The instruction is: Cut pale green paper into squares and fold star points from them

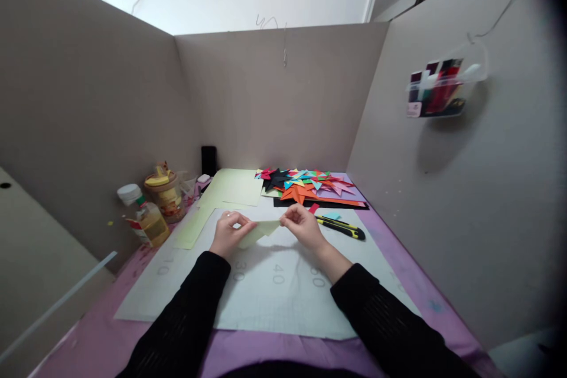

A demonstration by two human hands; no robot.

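A pale yellow-green sheet of paper [261, 229], with a fold along its upper edge, is held up between both hands over the white mat. My left hand [230, 233] pinches its left end between thumb and fingers. At the opposite end, my right hand [302, 225] grips the corner with thumb and forefinger. The white mat [277, 304] underneath carries printed numbers. Just beyond my right hand lie a yellow-and-black utility knife [343, 228], a small red paper scrap [313, 208] and a light blue one [332, 215].
Folded paper stars [299, 189] in many colours are heaped on coloured sheets at the back. Larger pale green sheets [199, 204] lie at the back left. A bottle of amber liquid [150, 224] and a lidded cup [167, 195] stand left. Grey panels [283, 106] enclose the table.
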